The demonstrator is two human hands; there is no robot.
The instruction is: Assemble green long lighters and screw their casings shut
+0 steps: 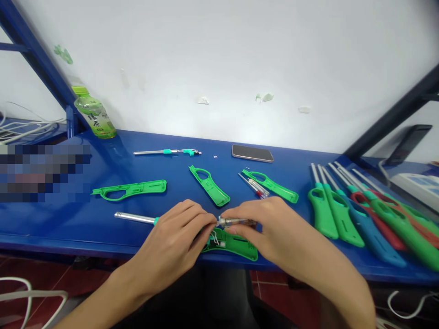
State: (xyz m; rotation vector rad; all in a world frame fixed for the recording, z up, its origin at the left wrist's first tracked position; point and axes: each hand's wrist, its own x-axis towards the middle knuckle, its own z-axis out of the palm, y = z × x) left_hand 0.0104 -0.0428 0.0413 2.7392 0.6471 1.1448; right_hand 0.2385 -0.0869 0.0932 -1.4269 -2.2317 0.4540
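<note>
Between the thumb and fingers of my right hand (265,218) is a small fuel tank (228,221) with a metal valve end pointing left. My left hand (181,235) is closed in a pinch right at that valve end; what its fingertips grip is hidden. Under both hands lies a green lighter casing half (245,246), open side up, with thin wires or tubing and a small pale part inside. A metal lighter barrel (135,217) with a teal collar sticks out to the left from beneath my left hand.
More green casing halves (137,188) lie behind, one beside loose tanks (257,186). A barrel assembly (164,151), a phone (253,153) and a green-capped bottle (96,114) are farther back. Several assembled lighters (324,212) line the right side. The blue table's front edge (68,246) is close.
</note>
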